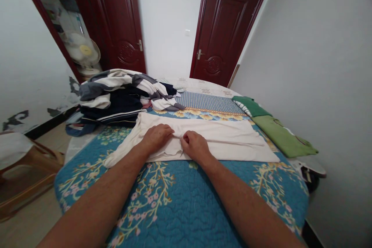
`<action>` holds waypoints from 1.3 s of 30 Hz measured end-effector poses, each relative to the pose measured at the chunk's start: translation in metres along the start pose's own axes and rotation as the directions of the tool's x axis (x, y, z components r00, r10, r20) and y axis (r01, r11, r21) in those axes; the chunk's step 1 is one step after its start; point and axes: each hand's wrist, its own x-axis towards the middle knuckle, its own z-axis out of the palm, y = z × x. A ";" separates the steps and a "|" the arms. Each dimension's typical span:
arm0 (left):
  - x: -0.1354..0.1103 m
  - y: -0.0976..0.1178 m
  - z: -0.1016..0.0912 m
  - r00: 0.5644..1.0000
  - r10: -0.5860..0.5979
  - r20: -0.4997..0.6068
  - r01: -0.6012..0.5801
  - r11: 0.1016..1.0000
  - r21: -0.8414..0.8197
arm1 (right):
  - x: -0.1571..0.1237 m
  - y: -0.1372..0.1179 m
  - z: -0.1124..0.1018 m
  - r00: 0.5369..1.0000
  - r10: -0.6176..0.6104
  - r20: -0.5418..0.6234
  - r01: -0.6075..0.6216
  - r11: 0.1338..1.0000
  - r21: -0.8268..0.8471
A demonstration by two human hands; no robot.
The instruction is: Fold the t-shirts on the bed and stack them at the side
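Note:
A cream-white garment (pixel 229 135) lies in a long folded strip across the blue floral quilt (pixel 186 197); whether it is a shirt or trousers I cannot tell. Near its middle, my left hand (pixel 158 138) is closed on the cloth, palm down. A short gap to the right, my right hand (pixel 196 145) pinches the same cloth with curled fingers. Small creases and a raised fold run between the two hands. The left end of the garment is loose and rumpled, while the right end lies flatter. My fingertips are partly hidden.
A heap of clothes (pixel 116 97) sits at the back left. A green folded garment (pixel 250 106) and a light green one (pixel 285 135) lie along the right edge. A wooden chair (pixel 31 162) stands at left, and a fan (pixel 83 48) stands beyond the doorway.

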 end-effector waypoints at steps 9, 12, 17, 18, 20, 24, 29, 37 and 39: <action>0.002 -0.004 0.005 0.993 -0.099 -0.068 0.094 0.992 -0.080 | 0.016 -0.010 0.012 0.998 0.027 -0.053 -0.025 0.999 0.034; 0.003 -0.004 0.005 0.992 -0.103 -0.067 0.097 0.991 -0.097 | 0.020 -0.011 0.014 0.995 0.041 -0.086 -0.034 0.996 0.086; 0.003 -0.004 0.003 0.996 -0.078 -0.047 0.072 0.990 -0.118 | 0.024 -0.011 0.019 0.989 0.071 -0.130 -0.052 0.988 0.142; 0.003 -0.004 0.003 0.997 -0.071 -0.038 0.066 0.991 -0.119 | 0.025 -0.010 0.019 0.989 0.068 -0.128 -0.050 0.989 0.140; 0.002 -0.004 0.002 0.998 -0.062 -0.019 0.060 0.992 -0.115 | 0.027 -0.009 0.020 0.991 0.058 -0.124 -0.042 0.991 0.130; 0.001 -0.006 0.001 0.998 -0.062 0.003 0.062 0.993 -0.104 | 0.030 -0.004 0.016 0.992 0.060 -0.116 -0.046 0.992 0.115; -0.001 -0.006 -0.004 0.998 -0.035 0.048 0.039 0.996 -0.084 | 0.028 0.004 0.004 0.996 0.083 -0.034 -0.081 0.995 0.060; -0.001 -0.004 -0.004 0.999 -0.033 -0.001 0.033 0.997 -0.068 | 0.019 0.006 -0.007 0.990 -0.044 0.134 0.053 0.997 -0.058; -0.001 -0.007 0.003 0.999 -0.033 -0.006 0.033 0.999 -0.034 | 0.016 0.004 -0.009 0.989 -0.057 0.134 0.065 0.996 -0.053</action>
